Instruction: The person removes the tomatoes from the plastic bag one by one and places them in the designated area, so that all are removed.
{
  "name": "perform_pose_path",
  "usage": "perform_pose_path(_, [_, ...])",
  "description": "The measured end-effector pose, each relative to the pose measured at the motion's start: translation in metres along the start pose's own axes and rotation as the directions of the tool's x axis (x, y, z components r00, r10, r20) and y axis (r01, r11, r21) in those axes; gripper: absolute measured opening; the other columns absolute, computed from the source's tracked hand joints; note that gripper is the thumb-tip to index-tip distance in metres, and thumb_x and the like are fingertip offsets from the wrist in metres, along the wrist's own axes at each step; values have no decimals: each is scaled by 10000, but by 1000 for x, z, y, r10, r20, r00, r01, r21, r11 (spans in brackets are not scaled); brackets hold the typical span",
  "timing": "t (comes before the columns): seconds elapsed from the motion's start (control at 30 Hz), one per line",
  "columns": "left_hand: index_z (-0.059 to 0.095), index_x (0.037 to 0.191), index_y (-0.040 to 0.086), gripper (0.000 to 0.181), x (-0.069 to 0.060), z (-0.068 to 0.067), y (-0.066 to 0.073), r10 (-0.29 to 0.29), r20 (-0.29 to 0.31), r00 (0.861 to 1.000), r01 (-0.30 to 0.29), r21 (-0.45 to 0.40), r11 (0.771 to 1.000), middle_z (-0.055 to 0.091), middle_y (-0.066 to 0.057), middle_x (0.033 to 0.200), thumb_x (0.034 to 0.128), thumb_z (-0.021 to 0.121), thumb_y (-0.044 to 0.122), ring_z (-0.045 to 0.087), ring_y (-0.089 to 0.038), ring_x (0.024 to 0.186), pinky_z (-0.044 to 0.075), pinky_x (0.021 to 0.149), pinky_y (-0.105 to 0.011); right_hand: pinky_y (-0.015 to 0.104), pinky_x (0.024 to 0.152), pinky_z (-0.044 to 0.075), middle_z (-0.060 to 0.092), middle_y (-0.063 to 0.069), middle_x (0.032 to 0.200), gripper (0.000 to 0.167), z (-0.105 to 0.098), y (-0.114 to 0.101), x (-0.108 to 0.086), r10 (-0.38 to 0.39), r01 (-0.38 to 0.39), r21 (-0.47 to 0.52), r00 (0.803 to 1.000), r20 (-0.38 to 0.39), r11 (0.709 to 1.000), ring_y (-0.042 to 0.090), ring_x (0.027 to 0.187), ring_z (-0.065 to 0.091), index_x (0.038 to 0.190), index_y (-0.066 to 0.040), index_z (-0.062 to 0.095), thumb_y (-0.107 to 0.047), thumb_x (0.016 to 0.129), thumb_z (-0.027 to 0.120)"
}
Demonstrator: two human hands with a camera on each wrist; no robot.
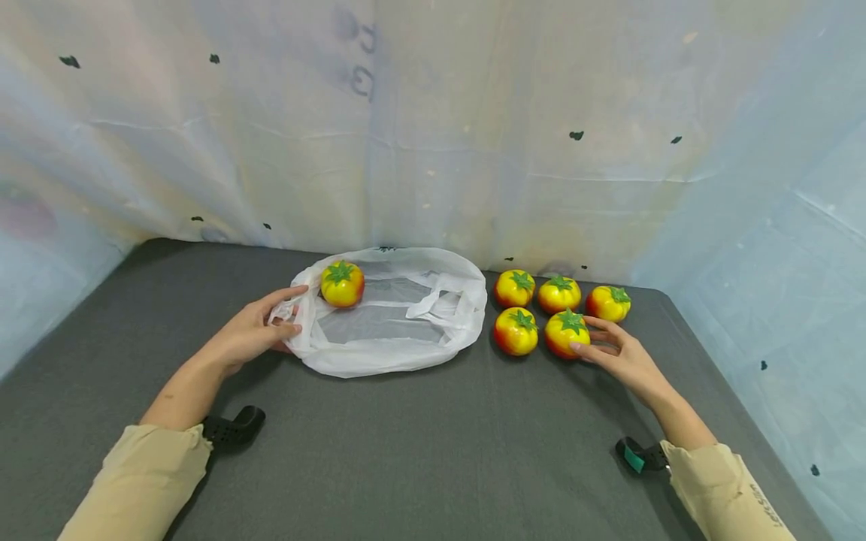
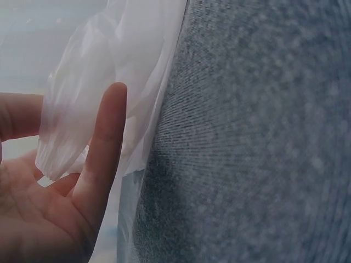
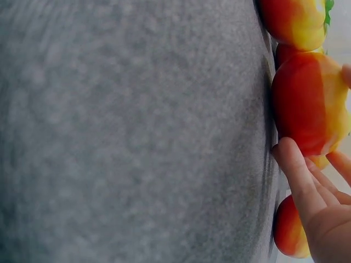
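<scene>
A white plastic bag (image 1: 368, 362) (image 2: 82, 87) lies spread on the dark surface, its mouth facing up. One yellow-and-red fruit (image 1: 343, 285) with a green top sits at its left inner side. My left hand (image 1: 250, 330) (image 2: 60, 203) grips the bag's gathered left end, with thumb and fingers on either side of the film. On the right, my right hand (image 1: 625, 361) (image 3: 323, 205) has thumb and fingers round the front-row fruit (image 1: 565, 335) (image 3: 307, 104), which appears to rest on the surface. Another fruit (image 1: 516, 332) stands just left of it.
Behind the front fruits stand a left fruit (image 1: 514, 288), a middle fruit (image 1: 559, 294) and a right fruit (image 1: 608, 303). The grey tabletop (image 1: 406, 451) ends at a pale sheet (image 1: 433, 135) hanging along the back, with bluish sheeting (image 1: 764, 300) to the right.
</scene>
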State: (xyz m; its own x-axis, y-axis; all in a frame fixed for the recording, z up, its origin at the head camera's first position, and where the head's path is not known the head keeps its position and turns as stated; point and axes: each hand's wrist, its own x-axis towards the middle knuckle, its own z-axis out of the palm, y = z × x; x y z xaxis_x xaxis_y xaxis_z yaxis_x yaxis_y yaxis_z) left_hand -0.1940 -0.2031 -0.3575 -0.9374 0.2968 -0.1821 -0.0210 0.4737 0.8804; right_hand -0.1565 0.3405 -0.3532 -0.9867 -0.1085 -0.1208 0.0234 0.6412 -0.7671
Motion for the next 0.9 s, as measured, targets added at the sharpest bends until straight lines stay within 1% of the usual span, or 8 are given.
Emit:
perform_pose_path(0.23, [190, 1545, 141, 694, 1, 0, 1, 6, 3, 1000, -6, 12, 1000, 443, -131, 968, 950, 546, 99, 539, -153, 798, 549, 736, -282, 565, 976, 436, 335, 283, 1462, 741, -1, 1, -3, 15, -15, -54, 1000, -3, 998, 447, 1273, 447, 1527, -90, 217, -387, 952, 577])
perform_pose_path(0.37, [189, 1544, 137, 694, -1, 0, 1, 2, 0, 1000, -2, 11, 1000, 434, -119, 935, 948, 541, 92, 525, -147, 776, 545, 729, -280, 583, 984, 419, 331, 291, 1463, 766, -2, 1, -3, 16, -16, -59, 1000, -5, 998, 452, 1279, 439, 1534, -96, 193, -392, 946, 585])
perform_pose_path(0.67, [188, 1543, 126, 685, -2, -1, 0, 8, 0, 1000, -8, -1, 1000, 440, -122, 947, 951, 530, 78, 532, -141, 787, 551, 735, -290, 588, 981, 419, 306, 288, 1479, 754, -7, -1, -5, -3, 4, -57, 1000, 6, 998, 458, 1303, 404, 1535, -92, 188, -370, 953, 580])
perform_pose_path(0.83, [188, 1544, 132, 685, -1, -2, 0, 8, -1, 1000, -8, 2, 1000, 437, -123, 960, 954, 534, 86, 529, -141, 785, 552, 734, -294, 586, 982, 419, 324, 274, 1476, 739, -11, -3, -3, -13, 13, -57, 1000, 6, 998, 456, 1306, 397, 1532, -97, 202, -362, 955, 580])
perform_pose_path(0.9, [188, 1544, 132, 687, -2, -2, 0, 8, -2, 1000, -8, 6, 1000, 439, -118, 937, 953, 534, 86, 524, -143, 779, 552, 733, -295, 583, 985, 419, 334, 271, 1472, 738, -11, -4, -2, -13, 14, -60, 1000, 7, 998, 453, 1306, 397, 1531, -94, 207, -362, 954, 582])
